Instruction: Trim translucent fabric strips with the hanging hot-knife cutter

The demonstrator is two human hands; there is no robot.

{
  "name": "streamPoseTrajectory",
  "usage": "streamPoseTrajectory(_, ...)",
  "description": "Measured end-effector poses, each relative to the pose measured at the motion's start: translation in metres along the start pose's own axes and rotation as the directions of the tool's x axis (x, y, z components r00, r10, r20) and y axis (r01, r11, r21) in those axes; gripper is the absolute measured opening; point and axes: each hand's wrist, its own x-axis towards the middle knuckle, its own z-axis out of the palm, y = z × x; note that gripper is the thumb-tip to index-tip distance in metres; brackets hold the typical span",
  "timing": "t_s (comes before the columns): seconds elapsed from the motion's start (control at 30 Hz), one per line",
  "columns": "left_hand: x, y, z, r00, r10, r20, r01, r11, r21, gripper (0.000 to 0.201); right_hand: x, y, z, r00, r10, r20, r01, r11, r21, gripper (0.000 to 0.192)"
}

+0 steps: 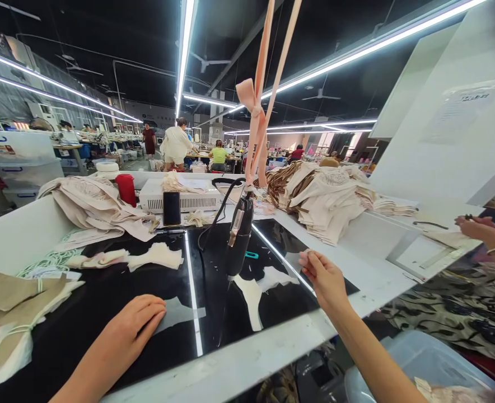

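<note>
My left hand is low over the black tabletop, fingers together and closed on the edge of a thin, see-through fabric piece. To the right, my right hand pinches another see-through fabric piece between thumb and fingertips. Between my hands hangs a black hand-held tool with a cord, tip down, tied to a peach strap. Just below its tip lies a cream cut fabric piece, with a whitish cut piece beside it.
Cream fabric pieces and green-tied bundles lie left. Behind are a phone, white box, red cylinder and garment piles. A teal object lies behind the tool. Another person's hand is far right.
</note>
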Motion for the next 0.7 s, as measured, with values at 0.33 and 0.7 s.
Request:
streamPoseTrajectory(0.33, 0.003, 0.007, -0.005, 0.999, -0.041, 0.023, 0.042, 0.998, -0.052, 0.032, -0.056, -0.063, 0.011, 0.967, -0.253, 0.002, 0.253, 0.967, 0.018, 0.045)
streamPoseTrajectory(0.7, 0.017, 0.098, -0.035, 0.928, -0.228, 0.295, 0.343, 0.831, -0.438, 0.022, -0.18, -0.053, 0.072, 0.676, -0.238, 0.697, 0.377, 0.925, -0.05, 0.036)
